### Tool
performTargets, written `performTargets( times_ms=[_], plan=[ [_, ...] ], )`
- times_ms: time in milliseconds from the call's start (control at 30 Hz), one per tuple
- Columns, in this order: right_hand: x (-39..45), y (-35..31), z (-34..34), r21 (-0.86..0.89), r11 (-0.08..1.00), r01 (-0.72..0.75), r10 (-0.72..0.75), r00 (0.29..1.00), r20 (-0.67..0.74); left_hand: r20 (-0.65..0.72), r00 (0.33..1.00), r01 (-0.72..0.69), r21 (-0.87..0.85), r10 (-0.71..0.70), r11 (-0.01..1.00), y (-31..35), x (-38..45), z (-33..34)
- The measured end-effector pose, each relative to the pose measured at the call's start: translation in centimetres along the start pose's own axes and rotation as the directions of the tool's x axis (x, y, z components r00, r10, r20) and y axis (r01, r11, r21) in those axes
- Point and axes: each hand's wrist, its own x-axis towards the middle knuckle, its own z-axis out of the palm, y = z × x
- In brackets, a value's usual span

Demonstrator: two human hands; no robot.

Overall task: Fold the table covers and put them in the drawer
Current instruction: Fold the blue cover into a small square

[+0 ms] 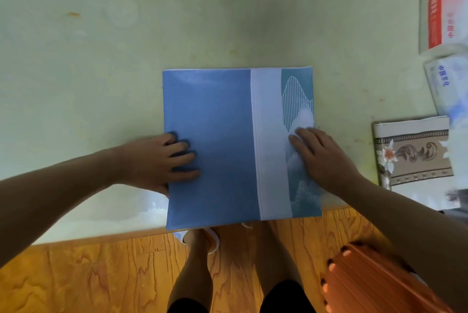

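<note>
Cover (217, 145), folded to a near square, lies flat on the table (101, 47) at its near edge, with its near side hanging a little past that edge over the wood floor (101, 274). Left hand (162, 160) rests on the cover's left border, fingers straight, slightly spread, pressing down; the thumb seems tucked at or under the left edge, though I cannot tell if it grips. Right hand (321, 158) lies flat on the cover's right side, on the teal printed panel, fingers close together and pressing, pinching nothing that shows.

No drawer is in view, so the fold looks about done or one fold short, and the putting away not yet begun. A second folded cover (412, 150), with a floral band, sits well right of the blue cover, near the table's right end; boxes (440, 14) stand beyond it.

Risks, as I judge them:
- The material looks slick and stiff, so layers may slide apart if pressure comes off one side first, and the fold would spring open
- With the near side overhanging, a pull toward the body could tip the cover off the table onto the floor
- Another fold with the edges unmatched would leave a skewed packet, since the white layer edges at the far side already show slightly
- A lift by one border only would let the stack fan out
- An orange crate (374, 285) stands just below the right forearm, where an elbow could knock it on the way to the drawer
</note>
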Motion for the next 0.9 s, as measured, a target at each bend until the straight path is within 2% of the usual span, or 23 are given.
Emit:
performTargets(
  times_ms=[133, 267, 333, 467, 567, 667, 800, 900],
  plan=[
    [0.0, -0.1, 0.2, 0.006, 1.000, -0.012, 0.012, 1.000, -0.002, -0.129, 0.972, -0.174, 0.158, 0.195, 0.972, 0.0, -0.7, 1.4],
    [0.0, -0.2, 0.5, 0.009, 0.999, -0.031, 0.030, 0.999, 0.021, -0.212, 0.951, -0.194, 0.155, 0.224, 0.969, 1.6, -0.4, 1.2],
    [0.0, -0.3, 0.4, 0.009, 0.999, -0.035, 0.035, 0.999, 0.029, -0.214, 0.966, -0.124, 0.104, 0.144, 0.987, 2.7, -0.1, 1.2],
    [-0.1, -0.5, 0.4, -0.001, 0.999, -0.047, 0.047, 0.998, 0.034, -0.187, 0.968, 0.152, -0.085, -0.166, 0.985, 3.7, 0.3, 1.9],
    [-0.2, -0.5, 0.3, -0.007, 0.999, -0.039, 0.039, 0.999, 0.018, -0.107, 0.967, 0.212, -0.155, -0.229, 0.965, 3.5, 0.4, 1.7],
    [-0.3, -0.5, 0.1, -0.009, 0.999, -0.033, 0.033, 0.999, 0.005, -0.075, 0.981, 0.171, -0.078, -0.177, 0.982, 1.7, 0.1, 0.9],
    [-0.3, -0.7, 0.1, -0.016, 0.999, -0.035, 0.036, 0.999, 0.012, -0.148, 0.987, -0.045, 0.144, 0.067, 0.989, 2.4, 1.0, 1.3],
    [-0.4, -0.8, 0.1, -0.013, 0.999, -0.038, 0.039, 0.999, 0.025, -0.163, 0.986, -0.008, 0.134, 0.030, 0.991, 2.8, 0.8, 1.0]
  ],
)
